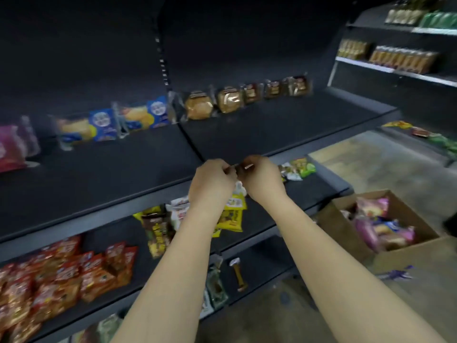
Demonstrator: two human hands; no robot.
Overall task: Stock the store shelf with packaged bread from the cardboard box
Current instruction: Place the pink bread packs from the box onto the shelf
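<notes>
As the head camera looks down, I hold my left hand (212, 180) and right hand (263, 179) together at the front lip of the black metal shelf (247, 129). Both sets of fingertips pinch a small pale-edged item (244, 166), too blurred to identify, perhaps an edge label. Clear-wrapped bread packs (199, 105) line the back, leaving front rows free. More bread waits within reach in the brown cardboard box (405, 258) on the floor at right.

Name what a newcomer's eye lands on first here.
The left hand and right hand meet mid-frame at the front edge of the dark shelf, both pinching a small pale strip too blurred to identify. Behind them a thin row of bread packs lines the back of that shelf. At lower right, a cardboard box sits open on the floor, full of colourful packets.
</notes>
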